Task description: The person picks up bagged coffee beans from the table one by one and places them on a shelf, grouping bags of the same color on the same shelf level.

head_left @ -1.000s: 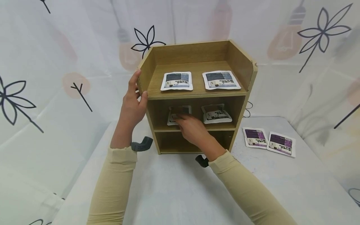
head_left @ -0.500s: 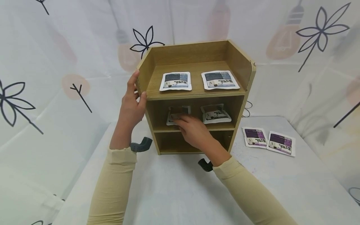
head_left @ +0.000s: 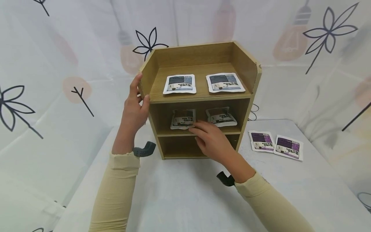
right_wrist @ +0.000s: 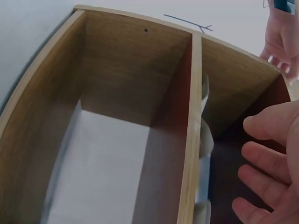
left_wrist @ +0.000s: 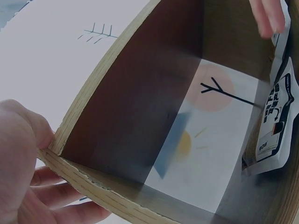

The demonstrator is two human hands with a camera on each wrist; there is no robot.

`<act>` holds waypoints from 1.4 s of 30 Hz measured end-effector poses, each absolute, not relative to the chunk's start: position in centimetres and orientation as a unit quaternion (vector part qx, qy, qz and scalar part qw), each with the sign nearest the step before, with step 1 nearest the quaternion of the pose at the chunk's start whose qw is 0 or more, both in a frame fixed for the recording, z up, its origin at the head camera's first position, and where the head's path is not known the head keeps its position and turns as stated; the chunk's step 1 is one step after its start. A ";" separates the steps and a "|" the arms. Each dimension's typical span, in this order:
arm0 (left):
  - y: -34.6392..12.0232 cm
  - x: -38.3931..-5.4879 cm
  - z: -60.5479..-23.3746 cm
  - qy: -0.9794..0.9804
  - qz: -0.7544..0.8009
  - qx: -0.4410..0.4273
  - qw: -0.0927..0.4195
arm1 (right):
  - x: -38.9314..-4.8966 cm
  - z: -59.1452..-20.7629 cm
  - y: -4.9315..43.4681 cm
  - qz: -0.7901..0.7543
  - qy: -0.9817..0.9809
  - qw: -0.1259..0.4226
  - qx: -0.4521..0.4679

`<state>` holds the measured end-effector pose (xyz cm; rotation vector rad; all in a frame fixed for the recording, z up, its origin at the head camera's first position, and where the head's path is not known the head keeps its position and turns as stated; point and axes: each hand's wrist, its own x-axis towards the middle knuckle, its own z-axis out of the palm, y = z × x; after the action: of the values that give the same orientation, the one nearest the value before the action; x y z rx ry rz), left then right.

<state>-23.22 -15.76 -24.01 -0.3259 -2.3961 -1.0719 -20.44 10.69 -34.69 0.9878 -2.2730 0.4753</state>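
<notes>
My left hand [head_left: 135,111] grips the left side of a small wooden shelf unit [head_left: 200,99], thumb at the front edge and fingers around the outer face, as the left wrist view also shows. In front of the middle shelf is my right hand [head_left: 213,140], fingers apart and holding nothing. Its fingertips are close to the lower right corner of a white-edged packet [head_left: 183,119] lying on that shelf. A second packet [head_left: 221,116] lies to the right on the same shelf, just beyond the hand.
Two packets with blue-grey labels, a left one [head_left: 179,84] and a right one [head_left: 225,82], lie on the top shelf. On the white table [head_left: 179,193], right of the unit, two purple-labelled packets [head_left: 261,141] lie side by side. A patterned cloth [head_left: 87,42] hangs behind.
My right hand has drawn back to the right and towards me, off the left middle packet, which now shows fully on the shelf. The left hand keeps its grip.
</notes>
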 end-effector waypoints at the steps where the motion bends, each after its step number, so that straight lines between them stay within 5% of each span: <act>1: -15.8 -23.2 -24.0 -0.877 -0.394 -0.120 0.246 | -20.2 -34.7 11.0 0.183 -0.858 0.302 0.372; 42: -15.7 -23.4 -24.3 -0.881 -0.380 -0.123 0.254 | -17.4 -38.1 20.6 0.225 -0.831 0.384 0.335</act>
<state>-23.42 -15.71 -24.25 -0.3340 -2.3938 -1.0325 -17.40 20.55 -38.13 0.8527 -2.1179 0.5728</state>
